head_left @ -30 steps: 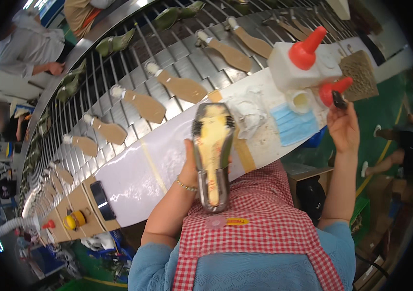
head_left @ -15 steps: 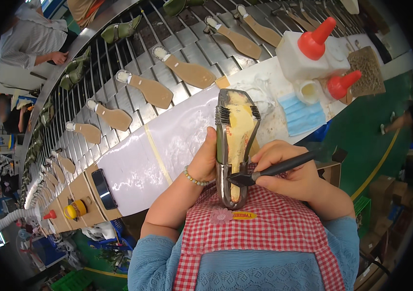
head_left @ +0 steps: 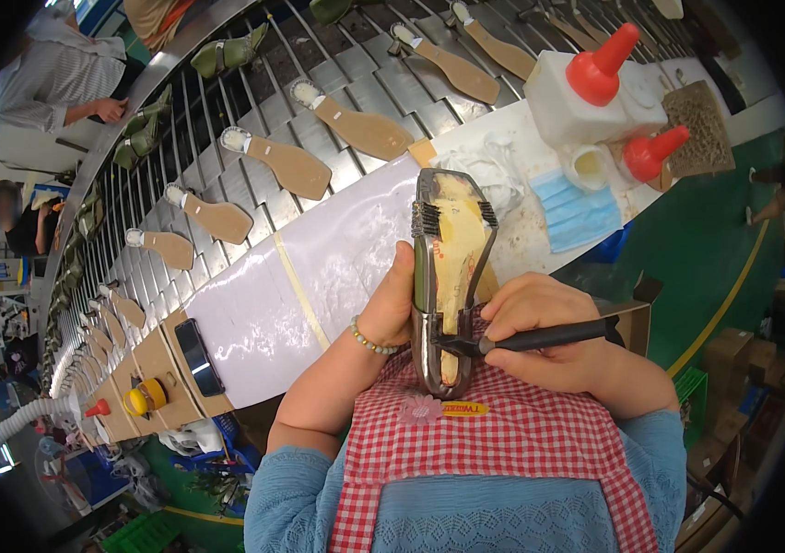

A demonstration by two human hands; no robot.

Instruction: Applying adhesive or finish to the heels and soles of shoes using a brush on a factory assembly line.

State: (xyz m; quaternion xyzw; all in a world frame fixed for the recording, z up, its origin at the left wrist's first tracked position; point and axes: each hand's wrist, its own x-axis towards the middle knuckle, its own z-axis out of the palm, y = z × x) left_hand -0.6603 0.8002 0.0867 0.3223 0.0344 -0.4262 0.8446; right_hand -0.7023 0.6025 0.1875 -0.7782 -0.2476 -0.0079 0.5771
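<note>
My left hand (head_left: 391, 302), with a beaded bracelet at the wrist, grips the left side of a dark green shoe upper on a last (head_left: 459, 249), turned sole side up. A cream-yellow strip runs down the middle of its underside, with black ridged straps folded in at both edges. In my right hand (head_left: 554, 355) is a brush with a black handle (head_left: 554, 335). The brush head touches the lower end of the underside, near the rim. Fingers and thumb close round the handle; the left fingertips are hidden behind the shoe.
White bottles with red nozzles (head_left: 598, 74), an open cup (head_left: 586, 168) and a blue mask (head_left: 577, 210) lie to the right on the bench (head_left: 319, 267). Beyond runs a metal conveyor (head_left: 365, 69) with several tan insoles (head_left: 365, 129). A phone (head_left: 199, 355) lies left.
The brush handle has swung from slanting upward to nearly level, its head still at the shoe's lower end. Insoles on the conveyor have shifted slightly right. The left hand barely moved.
</note>
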